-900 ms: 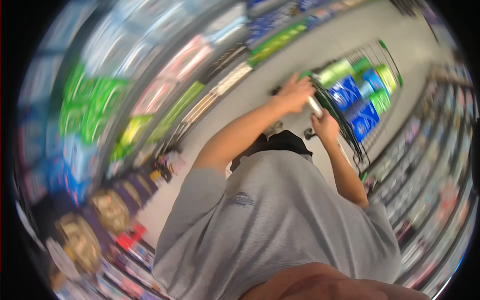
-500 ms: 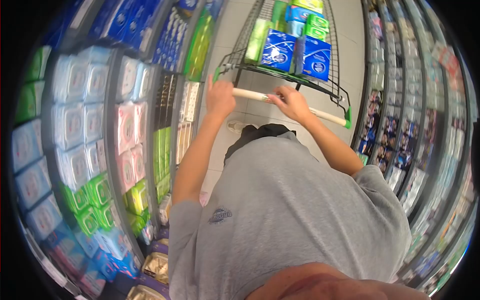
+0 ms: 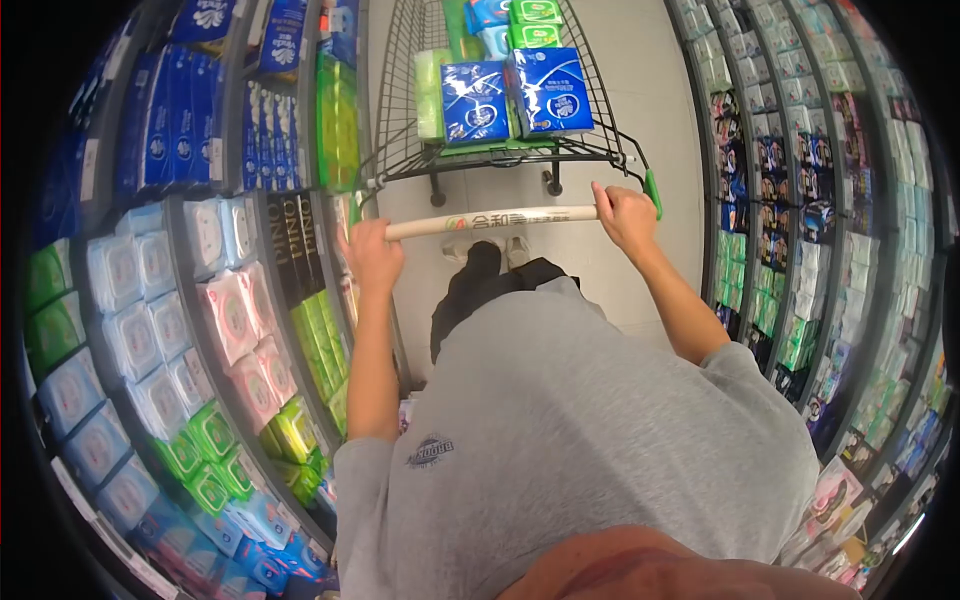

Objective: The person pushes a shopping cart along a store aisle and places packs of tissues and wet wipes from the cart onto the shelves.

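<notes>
A pale cart handle (image 3: 490, 219) with printed lettering runs across in front of me. My left hand (image 3: 373, 256) is wrapped round its left end, and my right hand (image 3: 627, 215) grips it near the right end, beside a green corner piece. Beyond the handle is the black wire shopping cart (image 3: 398, 120). Two blue tissue packs, one on the left (image 3: 475, 103) and one on the right (image 3: 552, 92), lie at its near side. A light green pack (image 3: 431, 95) stands left of them, with green and blue packs behind.
Shelves of wipes (image 3: 135, 340) and blue tissue packs (image 3: 180, 120) line the left side. On the right, shelves (image 3: 775, 200) hold many small packages. Pale floor tiles (image 3: 655, 90) run between them, and my shoes show below the handle.
The view has turned and the cart now sits straight ahead. My right hand has moved outward along the handle from near its middle to its right end, so my hands are farther apart.
</notes>
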### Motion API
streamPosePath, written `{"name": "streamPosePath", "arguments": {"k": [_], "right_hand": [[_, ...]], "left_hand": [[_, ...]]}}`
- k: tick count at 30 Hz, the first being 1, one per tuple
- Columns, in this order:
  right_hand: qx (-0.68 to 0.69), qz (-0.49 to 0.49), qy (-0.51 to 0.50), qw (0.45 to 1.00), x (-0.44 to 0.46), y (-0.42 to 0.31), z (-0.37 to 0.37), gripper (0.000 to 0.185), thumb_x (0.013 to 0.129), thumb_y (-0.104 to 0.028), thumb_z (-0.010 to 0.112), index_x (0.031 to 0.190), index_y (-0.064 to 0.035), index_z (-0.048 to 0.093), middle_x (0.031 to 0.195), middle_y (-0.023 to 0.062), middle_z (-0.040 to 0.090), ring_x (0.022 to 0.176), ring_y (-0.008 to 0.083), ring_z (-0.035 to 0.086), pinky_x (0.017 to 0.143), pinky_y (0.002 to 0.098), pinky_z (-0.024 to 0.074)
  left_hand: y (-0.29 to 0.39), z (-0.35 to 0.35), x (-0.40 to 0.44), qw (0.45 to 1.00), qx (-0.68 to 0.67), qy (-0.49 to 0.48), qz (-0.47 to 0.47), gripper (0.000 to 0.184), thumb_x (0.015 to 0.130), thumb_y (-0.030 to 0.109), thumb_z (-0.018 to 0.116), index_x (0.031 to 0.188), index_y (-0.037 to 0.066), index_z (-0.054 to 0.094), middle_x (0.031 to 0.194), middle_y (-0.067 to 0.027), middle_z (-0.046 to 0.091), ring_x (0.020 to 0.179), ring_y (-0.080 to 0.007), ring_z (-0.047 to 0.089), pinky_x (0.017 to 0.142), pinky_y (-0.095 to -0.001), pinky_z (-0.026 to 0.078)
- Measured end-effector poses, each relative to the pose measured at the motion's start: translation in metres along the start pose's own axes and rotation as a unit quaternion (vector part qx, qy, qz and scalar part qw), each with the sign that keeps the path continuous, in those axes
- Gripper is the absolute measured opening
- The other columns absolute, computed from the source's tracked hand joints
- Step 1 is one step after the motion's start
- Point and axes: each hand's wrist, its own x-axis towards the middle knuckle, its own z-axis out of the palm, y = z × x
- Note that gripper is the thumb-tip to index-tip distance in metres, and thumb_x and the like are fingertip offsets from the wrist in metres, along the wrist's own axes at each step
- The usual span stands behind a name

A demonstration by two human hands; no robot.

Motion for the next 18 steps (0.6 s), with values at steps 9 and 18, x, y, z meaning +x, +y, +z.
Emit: {"name": "streamPosePath", "arguments": {"k": [9, 18], "right_hand": [[0.008, 0.027, -0.003, 1.0, -0.044, -0.017, -0.005, 0.04, 0.089, -0.028, 0.062, 0.053, -0.0083, 0.059, 0.051, 0.0113, 0.056, 0.046, 0.0311, 0.054, 0.05, 0.0434, 0.0391], [-0.031, 0.029, 0.029, 0.999, -0.089, -0.034, -0.001, 0.037, 0.087, -0.026, 0.062, 0.054, -0.0099, 0.06, 0.053, 0.0089, 0.057, 0.049, 0.0283, 0.056, 0.053, 0.0424, 0.0396]], "left_hand": [[0.001, -0.009, -0.04, 0.999, 0.026, 0.024, -0.001, 0.015, 0.069, 0.006, 0.068, 0.082, 0.011, 0.066, 0.084, -0.0062, 0.06, 0.093, -0.0289, 0.057, 0.097, -0.0458, 0.039], [-0.012, -0.016, -0.083, 1.0, 0.008, 0.015, -0.012, 0.019, 0.068, 0.005, 0.065, 0.085, 0.012, 0.067, 0.086, -0.0051, 0.061, 0.098, -0.0272, 0.056, 0.104, -0.0494, 0.035]]}}
